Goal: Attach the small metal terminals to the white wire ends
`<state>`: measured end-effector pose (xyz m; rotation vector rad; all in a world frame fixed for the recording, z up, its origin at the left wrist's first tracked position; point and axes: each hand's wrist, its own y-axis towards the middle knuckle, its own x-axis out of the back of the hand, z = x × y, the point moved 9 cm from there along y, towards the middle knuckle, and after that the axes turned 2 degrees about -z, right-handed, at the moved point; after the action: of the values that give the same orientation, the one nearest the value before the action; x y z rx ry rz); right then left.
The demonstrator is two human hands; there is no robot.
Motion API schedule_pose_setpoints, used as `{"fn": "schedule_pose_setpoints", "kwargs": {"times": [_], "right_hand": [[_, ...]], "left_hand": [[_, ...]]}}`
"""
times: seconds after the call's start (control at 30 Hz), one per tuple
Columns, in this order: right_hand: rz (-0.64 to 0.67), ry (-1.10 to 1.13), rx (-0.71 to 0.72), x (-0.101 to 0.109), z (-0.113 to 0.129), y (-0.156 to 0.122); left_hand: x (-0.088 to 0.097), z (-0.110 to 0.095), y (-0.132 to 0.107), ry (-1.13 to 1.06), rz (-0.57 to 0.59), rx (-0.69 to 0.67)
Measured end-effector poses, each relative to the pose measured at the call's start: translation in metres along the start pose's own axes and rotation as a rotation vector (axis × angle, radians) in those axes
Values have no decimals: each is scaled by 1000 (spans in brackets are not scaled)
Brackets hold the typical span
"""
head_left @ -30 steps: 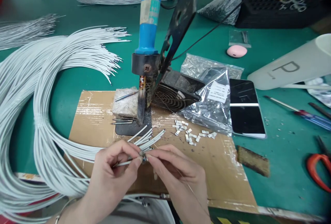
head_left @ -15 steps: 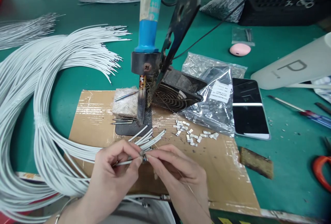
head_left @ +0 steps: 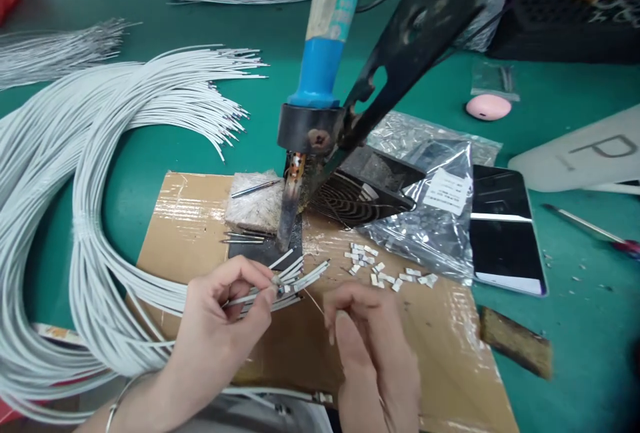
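Observation:
My left hand (head_left: 223,326) pinches a white cable (head_left: 239,300) near its end, thumb against forefinger. A small metal connector (head_left: 281,287) shows just past the fingertips. To its right, my right hand (head_left: 375,343) is curled with the fingers closed, apart from the connector. A thin solder wire (head_left: 313,301) sticks out from those fingers toward the cable end; its grip is partly hidden. Behind the hands a blue-handled soldering iron (head_left: 320,53) is fixed in a black stand (head_left: 395,66), tip down. Several loose white cable ends (head_left: 313,275) lie beyond the left fingertips.
Cardboard (head_left: 440,359) covers the work spot. Small metal terminals (head_left: 380,273) lie beside a plastic bag (head_left: 425,239) and a phone (head_left: 505,233). A large bundle of white cables (head_left: 85,206) curves on the left. A brown block (head_left: 517,343) lies at right.
My right hand has drawn back to the right, away from the connector, with the thin wire. The left hand keeps its pinch. The whole view has shifted slightly.

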<state>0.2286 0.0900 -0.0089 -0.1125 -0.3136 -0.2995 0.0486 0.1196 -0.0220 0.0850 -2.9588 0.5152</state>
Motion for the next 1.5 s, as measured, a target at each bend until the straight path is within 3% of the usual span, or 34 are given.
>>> {"fn": "schedule_pose_setpoints", "kwargs": {"times": [0.2,0.37,0.53,0.73,1.0,1.5], "right_hand": [[80,26,214,-3,14,13],[11,184,148,-10,14,13],[-25,204,50,-12,11,10],[-31,197,75,-11,13,13],[-45,201,88,-10,15,14],[-47,198,60,-10,12,18]], "left_hand": [[2,-13,8,-25,-46,-39],[1,-17,13,-60,-61,-31],[2,-23,16,-42,-92,-62],[2,-34,19,7,-122,-69],[5,-23,12,73,-158,-115],[6,-23,12,144,-173,-122]]}}
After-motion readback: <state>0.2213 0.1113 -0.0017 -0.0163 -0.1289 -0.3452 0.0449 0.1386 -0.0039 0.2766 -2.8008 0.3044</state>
